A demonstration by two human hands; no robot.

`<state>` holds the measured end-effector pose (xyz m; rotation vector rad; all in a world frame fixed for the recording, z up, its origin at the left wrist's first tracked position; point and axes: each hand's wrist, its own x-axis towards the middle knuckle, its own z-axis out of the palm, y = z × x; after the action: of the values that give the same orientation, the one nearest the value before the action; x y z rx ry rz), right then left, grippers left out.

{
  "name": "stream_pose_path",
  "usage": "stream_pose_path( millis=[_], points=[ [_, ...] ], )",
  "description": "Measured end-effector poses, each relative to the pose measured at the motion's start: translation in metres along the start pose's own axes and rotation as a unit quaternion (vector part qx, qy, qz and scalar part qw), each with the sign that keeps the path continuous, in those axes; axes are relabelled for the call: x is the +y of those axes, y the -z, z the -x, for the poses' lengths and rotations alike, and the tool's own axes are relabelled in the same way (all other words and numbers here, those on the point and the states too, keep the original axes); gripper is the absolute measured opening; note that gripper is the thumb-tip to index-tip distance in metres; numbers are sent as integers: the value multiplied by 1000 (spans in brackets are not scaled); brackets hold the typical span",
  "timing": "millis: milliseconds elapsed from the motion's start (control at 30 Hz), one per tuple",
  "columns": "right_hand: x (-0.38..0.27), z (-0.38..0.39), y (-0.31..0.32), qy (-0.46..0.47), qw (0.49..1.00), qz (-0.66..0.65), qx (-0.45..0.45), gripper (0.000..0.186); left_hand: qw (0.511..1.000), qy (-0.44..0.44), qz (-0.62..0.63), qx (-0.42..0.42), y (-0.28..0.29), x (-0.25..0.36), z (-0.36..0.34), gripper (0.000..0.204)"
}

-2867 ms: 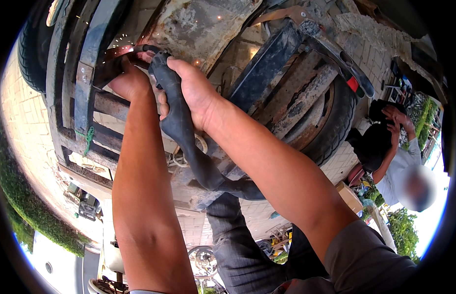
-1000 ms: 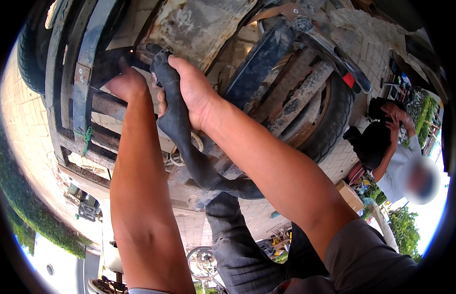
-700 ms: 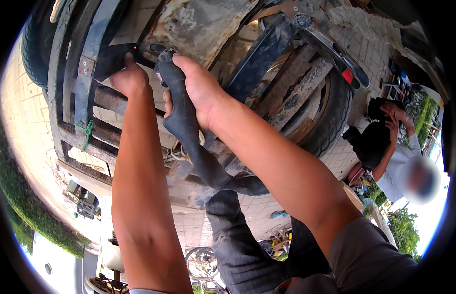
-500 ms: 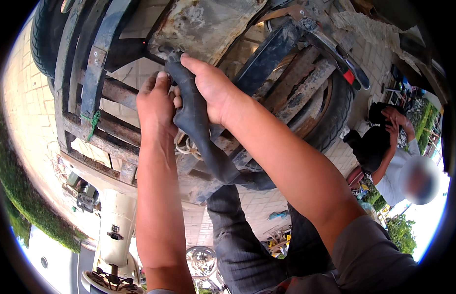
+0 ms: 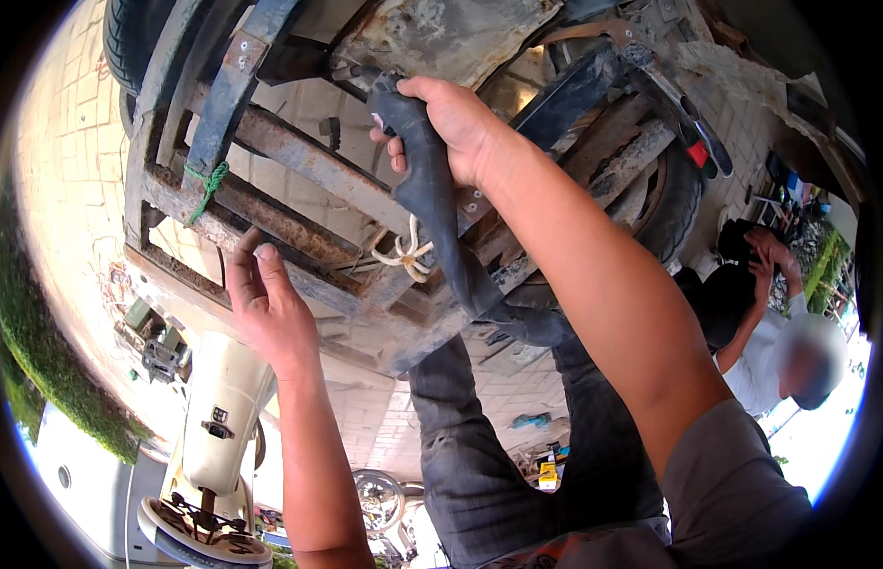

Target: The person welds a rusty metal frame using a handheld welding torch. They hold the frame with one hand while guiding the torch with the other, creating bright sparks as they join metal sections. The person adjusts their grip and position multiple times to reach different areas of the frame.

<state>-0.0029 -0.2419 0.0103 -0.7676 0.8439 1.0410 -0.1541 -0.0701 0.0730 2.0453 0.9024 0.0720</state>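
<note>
My right hand (image 5: 456,128) is closed around a limp black rubber inner tube (image 5: 427,180), its thumb near the tube's upper end. From there the tube hangs over the rusty metal frame (image 5: 309,171), and its lower part bends to the right under my forearm. A small metal piece (image 5: 342,71) shows just left of the tube's top end. My left hand (image 5: 271,308) is away from the tube, over the lower left edge of the frame. Its fingers are loosely bent and apart, with nothing visible in them.
Green cord (image 5: 209,190) is tied round a frame bar, and a pale cord (image 5: 405,254) hangs beside the tube. Tools with red-and-black handles (image 5: 699,152) lie at upper right, above a wheel (image 5: 674,209). A cream scooter (image 5: 219,417) stands lower left. Another person (image 5: 778,313) is at right.
My left hand has let go near the tube's upper end and moved down and left. My right hand keeps its hold, and the whole view has shifted a little.
</note>
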Motion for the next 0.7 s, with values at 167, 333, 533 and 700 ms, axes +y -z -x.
stream_pose_path(
  millis=[167, 333, 533, 700],
  points=[
    [0, -11, 8, -8, 999, -6, -38, 38, 992, -71, -49, -95, -31, -4, 36, 23],
    [0, -12, 9, -8, 999, -11, -40, 39, 977, -47, 26, -207, -67, 25, 60, 32],
    [-1, -12, 6, -13, 999, -19, -34, 40, 975, -130, 43, -173, -89, 14, 64, 50],
    [-7, -17, 9, -45, 998, -32, -33, 39, 969, -168, 44, -177, -105, 16, 54, 46]
  ],
)
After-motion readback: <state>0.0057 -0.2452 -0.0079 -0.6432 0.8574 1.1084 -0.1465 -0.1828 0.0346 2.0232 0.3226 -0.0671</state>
